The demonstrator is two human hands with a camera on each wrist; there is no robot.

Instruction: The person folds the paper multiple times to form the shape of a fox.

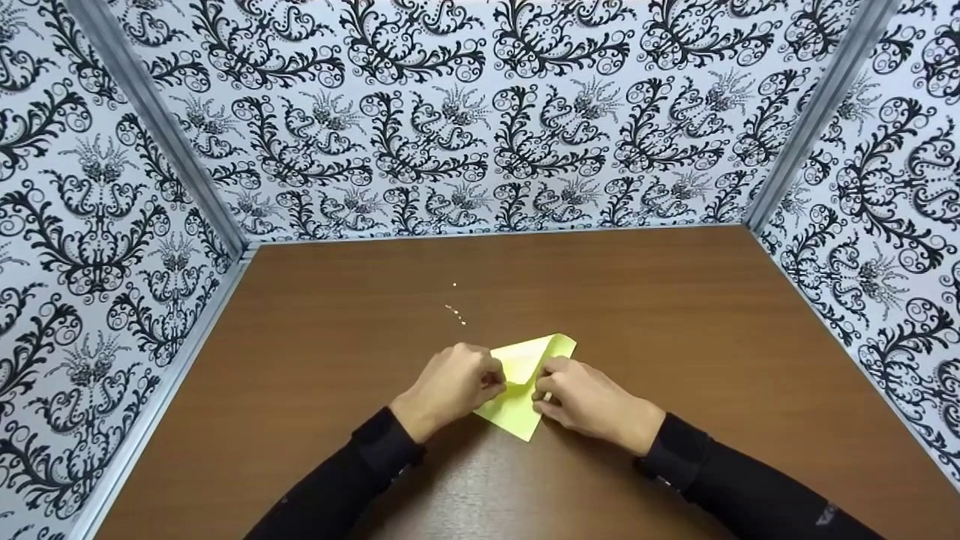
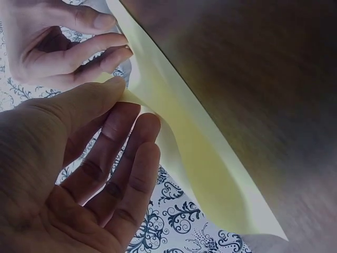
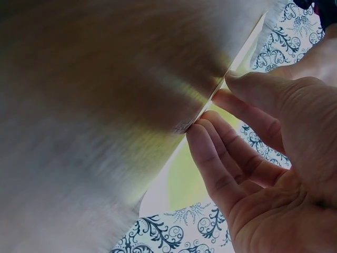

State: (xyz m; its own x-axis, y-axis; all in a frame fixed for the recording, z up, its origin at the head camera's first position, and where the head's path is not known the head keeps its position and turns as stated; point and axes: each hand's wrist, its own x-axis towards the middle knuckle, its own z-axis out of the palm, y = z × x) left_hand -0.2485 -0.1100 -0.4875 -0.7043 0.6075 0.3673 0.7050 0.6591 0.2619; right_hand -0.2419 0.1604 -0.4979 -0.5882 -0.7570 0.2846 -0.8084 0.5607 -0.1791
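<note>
A yellow sheet of paper (image 1: 516, 411) lies on the brown table, with one part folded up over the rest and its far right corner curling. My left hand (image 1: 459, 379) pinches the edge of the folded flap between thumb and fingers. In the left wrist view the flap (image 2: 200, 168) bends away from that thumb. My right hand (image 1: 589, 394) is at the paper's right edge. Seen from the right wrist, its thumb and fingertips (image 3: 197, 136) press along the paper's edge, close to the tabletop.
Small pale specks (image 1: 455, 311) are scattered on the wooden table (image 1: 637, 292) beyond the paper. Walls with a black-and-white scroll pattern (image 1: 480, 135) stand at the back and both sides. Grey metal strips (image 1: 150, 112) run along their corners.
</note>
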